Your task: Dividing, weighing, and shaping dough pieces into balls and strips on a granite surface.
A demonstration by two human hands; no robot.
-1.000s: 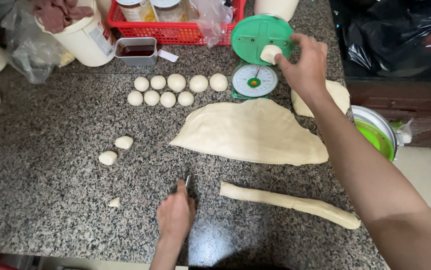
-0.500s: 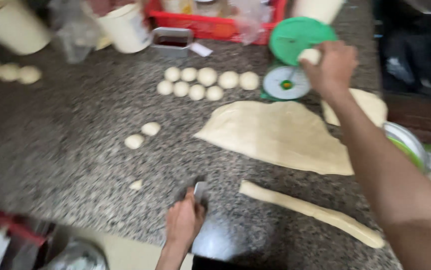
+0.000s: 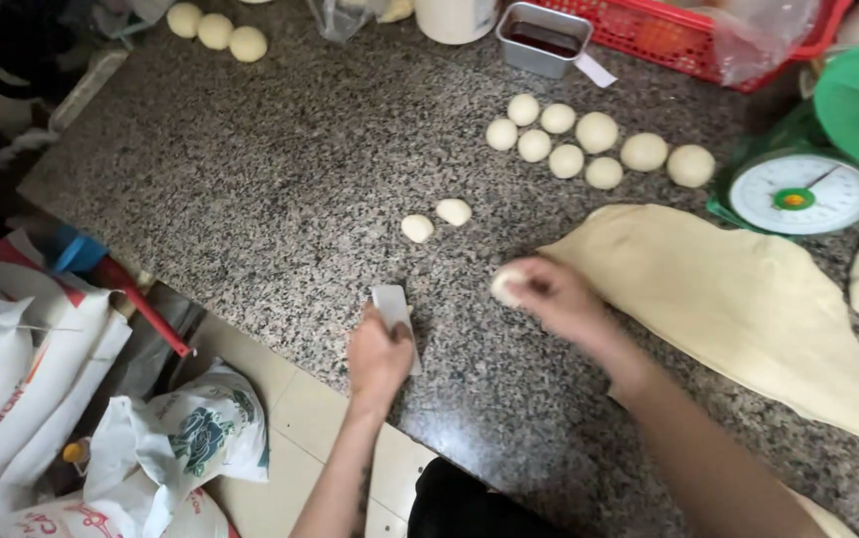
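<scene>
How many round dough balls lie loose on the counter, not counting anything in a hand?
12: seven clustered beside the scale, three at the far-left edge, two flatter ones mid-counter. The right hand holds another piece; others may lie outside the frame.

The left hand (image 3: 379,357) lies near the front edge of the counter, knuckles up, fingers curled closed around a flat tool, its bare forearm running straight back off that edge. The right hand (image 3: 549,299) hovers just right of it, fingers bent and closed on something small, forearm stretching away toward the near right corner.
</scene>
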